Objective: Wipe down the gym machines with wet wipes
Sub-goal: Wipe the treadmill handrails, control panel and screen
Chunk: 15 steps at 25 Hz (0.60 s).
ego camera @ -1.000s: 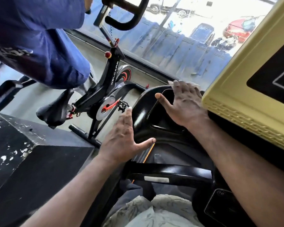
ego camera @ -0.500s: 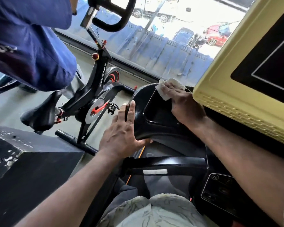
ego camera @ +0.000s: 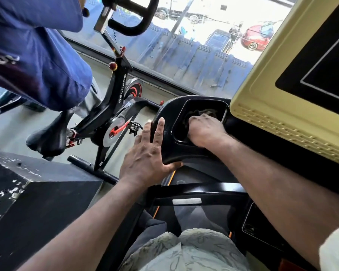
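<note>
I stand at a treadmill whose glossy black console tray has a deep cup recess. My right hand is pushed down into that recess, fingers curled over a crumpled wet wipe that shows only as a grey wad past my knuckles. My left hand rests on the tray's left edge with fingers straight, thumb hooked under the near rim. The treadmill's yellow-framed screen rises at the right.
A black handrail bar crosses below my hands. A black spin bike stands to the left with a person in blue on it. A scuffed black box fills the lower left. A window lies ahead.
My right hand has moved from the tray's far rim down into the cup recess, taking the wipe with it. My left hand has stayed on the tray's left edge.
</note>
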Each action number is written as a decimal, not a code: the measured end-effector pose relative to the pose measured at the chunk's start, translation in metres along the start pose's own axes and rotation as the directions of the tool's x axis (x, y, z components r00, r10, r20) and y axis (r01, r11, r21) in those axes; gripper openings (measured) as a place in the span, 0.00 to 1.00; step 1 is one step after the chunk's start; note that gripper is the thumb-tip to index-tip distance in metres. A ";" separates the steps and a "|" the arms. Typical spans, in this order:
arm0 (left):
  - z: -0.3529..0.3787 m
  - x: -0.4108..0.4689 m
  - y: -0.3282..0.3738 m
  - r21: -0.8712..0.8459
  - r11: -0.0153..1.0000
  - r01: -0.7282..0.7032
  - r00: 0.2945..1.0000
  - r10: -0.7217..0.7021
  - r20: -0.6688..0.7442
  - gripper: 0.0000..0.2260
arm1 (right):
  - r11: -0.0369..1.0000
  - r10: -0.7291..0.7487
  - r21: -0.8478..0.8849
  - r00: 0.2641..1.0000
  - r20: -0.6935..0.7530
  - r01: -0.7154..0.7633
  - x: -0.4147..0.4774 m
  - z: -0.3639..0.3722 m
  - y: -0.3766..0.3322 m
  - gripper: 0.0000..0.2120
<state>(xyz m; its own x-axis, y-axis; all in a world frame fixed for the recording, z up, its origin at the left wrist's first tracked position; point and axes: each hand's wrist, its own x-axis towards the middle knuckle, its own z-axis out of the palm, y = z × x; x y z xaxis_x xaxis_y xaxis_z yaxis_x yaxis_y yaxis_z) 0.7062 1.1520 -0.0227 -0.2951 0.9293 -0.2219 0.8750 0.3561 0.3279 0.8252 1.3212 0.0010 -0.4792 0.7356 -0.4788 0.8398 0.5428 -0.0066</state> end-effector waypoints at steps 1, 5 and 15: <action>0.000 0.000 0.000 -0.005 1.000 -0.001 1.000 0.001 -0.003 0.59 | 0.999 -0.050 -0.008 0.998 0.039 0.050 0.002 -0.001 0.003 0.10; -0.001 0.000 0.002 -0.021 1.000 0.007 1.000 -0.007 -0.003 0.59 | 0.957 -0.288 0.110 0.927 0.239 0.269 -0.014 -0.008 0.012 0.17; 0.000 0.000 0.000 -0.032 0.999 0.012 1.000 -0.012 -0.026 0.59 | 0.762 -0.252 -0.518 0.915 0.316 0.389 -0.014 -0.023 0.033 0.14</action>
<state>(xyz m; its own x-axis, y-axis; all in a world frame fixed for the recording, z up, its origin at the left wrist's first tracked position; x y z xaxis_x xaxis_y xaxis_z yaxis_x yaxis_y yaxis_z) 0.7054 1.1523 -0.0225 -0.3159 0.9271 -0.2016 0.8590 0.3697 0.3543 0.8542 1.3381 0.0280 -0.5695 0.4083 -0.7134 0.3216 0.9094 0.2638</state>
